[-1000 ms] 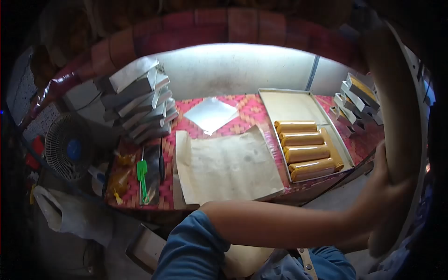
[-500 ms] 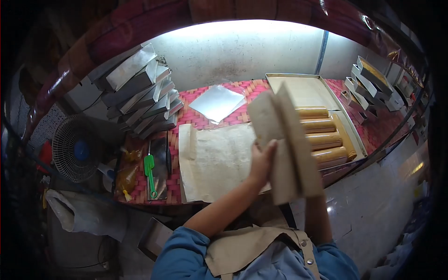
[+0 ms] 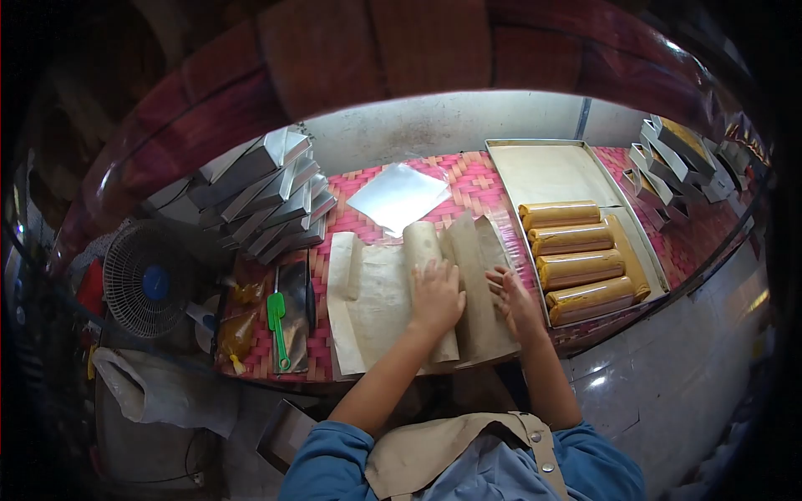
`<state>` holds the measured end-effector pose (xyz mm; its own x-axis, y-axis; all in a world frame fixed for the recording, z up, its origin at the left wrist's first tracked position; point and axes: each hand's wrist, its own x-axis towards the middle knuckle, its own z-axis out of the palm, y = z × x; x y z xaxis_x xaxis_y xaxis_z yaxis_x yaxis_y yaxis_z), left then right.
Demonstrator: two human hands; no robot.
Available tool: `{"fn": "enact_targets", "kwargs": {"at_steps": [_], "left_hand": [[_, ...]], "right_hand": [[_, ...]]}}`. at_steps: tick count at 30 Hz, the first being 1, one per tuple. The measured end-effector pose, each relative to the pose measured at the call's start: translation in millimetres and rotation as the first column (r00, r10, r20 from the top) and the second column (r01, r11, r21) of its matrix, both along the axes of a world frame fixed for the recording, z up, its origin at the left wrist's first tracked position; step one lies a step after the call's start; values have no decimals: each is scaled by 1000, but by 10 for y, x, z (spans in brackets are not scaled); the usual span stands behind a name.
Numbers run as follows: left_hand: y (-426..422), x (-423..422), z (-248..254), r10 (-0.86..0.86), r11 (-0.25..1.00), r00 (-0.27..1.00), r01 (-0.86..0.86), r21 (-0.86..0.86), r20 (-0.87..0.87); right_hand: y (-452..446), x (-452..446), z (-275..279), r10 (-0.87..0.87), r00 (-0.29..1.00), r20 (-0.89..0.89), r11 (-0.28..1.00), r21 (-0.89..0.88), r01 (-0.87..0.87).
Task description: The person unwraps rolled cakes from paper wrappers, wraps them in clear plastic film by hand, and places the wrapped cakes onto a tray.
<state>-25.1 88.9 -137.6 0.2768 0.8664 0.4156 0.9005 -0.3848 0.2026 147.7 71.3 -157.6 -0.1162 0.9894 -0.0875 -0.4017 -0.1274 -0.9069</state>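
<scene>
Brown paper (image 3: pixel 368 292) lies on the red and pink woven-pattern table. Across its right part is a second, curled sheet of brown paper (image 3: pixel 478 292) with a rolled-up side. My left hand (image 3: pixel 438 294) rests on the rolled side (image 3: pixel 422 242), its fingers spread. At the curled sheet's right edge is my right hand (image 3: pixel 515 305), fingers apart and palm facing left. Right of it, a metal tray (image 3: pixel 660 265) holds several wrapped golden-brown rolls (image 3: pixel 576 265).
Clear plastic sheets (image 3: pixel 399 197) lie behind the paper. Stacked metal tins (image 3: pixel 276 200) stand at the left, more tins (image 3: pixel 668 167) at the right. A green spatula (image 3: pixel 277 321), filled bags (image 3: pixel 238 332) and a fan (image 3: pixel 150 280) are at the left.
The brown paper held up in both hands has come down onto the sheet on the table. Both hands have lowered with it, and the right hand has opened beside it.
</scene>
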Motion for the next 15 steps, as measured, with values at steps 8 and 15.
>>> {"fn": "enact_targets", "kwargs": {"at_steps": [8, 15], "left_hand": [[213, 448, -168, -82, 931, 949, -36, -364, -304], [5, -569, 420, 151, 847, 328, 443, -293, 933]], "right_hand": [[131, 301, -87, -110, 850, 515, 994, 43, 103], [130, 214, 31, -66, 535, 842, 995, 20, 93]]}}
